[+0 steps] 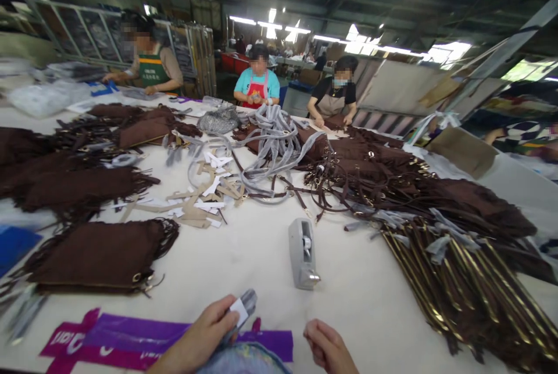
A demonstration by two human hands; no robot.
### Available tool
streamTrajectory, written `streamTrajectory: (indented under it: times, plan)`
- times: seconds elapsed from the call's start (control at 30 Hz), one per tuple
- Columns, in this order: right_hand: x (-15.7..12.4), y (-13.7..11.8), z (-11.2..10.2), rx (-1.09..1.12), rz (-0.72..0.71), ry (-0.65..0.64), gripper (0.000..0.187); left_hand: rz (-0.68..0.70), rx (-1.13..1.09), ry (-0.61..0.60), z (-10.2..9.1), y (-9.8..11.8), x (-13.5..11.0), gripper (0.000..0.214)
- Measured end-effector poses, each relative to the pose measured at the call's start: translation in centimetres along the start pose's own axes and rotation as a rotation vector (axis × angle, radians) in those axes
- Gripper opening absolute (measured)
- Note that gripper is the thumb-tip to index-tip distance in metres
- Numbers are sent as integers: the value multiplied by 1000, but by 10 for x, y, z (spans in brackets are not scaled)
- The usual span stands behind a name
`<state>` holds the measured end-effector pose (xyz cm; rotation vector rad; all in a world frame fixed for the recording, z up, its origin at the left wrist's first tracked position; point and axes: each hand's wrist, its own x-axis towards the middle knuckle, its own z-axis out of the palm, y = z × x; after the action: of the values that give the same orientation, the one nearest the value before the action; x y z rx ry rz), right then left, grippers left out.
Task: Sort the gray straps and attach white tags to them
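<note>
Near the front edge of the table, my left hand (211, 327) is closed round a small bundle wrapped in grey plastic (249, 301), with a white slip of paper (239, 310) pressed against it by the thumb. To its right, my right hand (326, 346) is held low with its fingers curled in a pinch. Whether anything is between those fingertips cannot be made out. A grey tape dispenser (301, 255) stands on the white table (257, 258) just beyond both hands. Purple and magenta printed tape (135, 339) lies beneath my left forearm.
Dark brown fringed bags (98, 255) are stacked at left, and brown bags with gold edges (462, 287) lie at right. Plastic-wrapped straps (279, 141) and paper scraps (204, 200) spread across the middle. Several people work nearby, including one in a red apron (257, 92).
</note>
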<state>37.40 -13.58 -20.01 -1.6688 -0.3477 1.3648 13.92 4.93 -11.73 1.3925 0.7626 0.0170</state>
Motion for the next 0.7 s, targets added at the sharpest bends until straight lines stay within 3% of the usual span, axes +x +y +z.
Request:
streamTrajectory:
  times: [0.13, 0.23, 0.4, 0.7]
  plan:
    - [-25, -66, 30, -27, -201, -210, 50, 61, 98, 44, 6, 12, 3, 31]
    - [-37, -97, 62, -103, -237, -333, 49, 80, 144, 90, 10, 17, 1, 28]
    - [-33, -95, 103, -211, -261, -326, 49, 115, 147, 155, 13, 14, -7, 20]
    - [-22, -90, 123, -291, -273, -179, 54, 158, 256, 211, 11, 12, -12, 18]
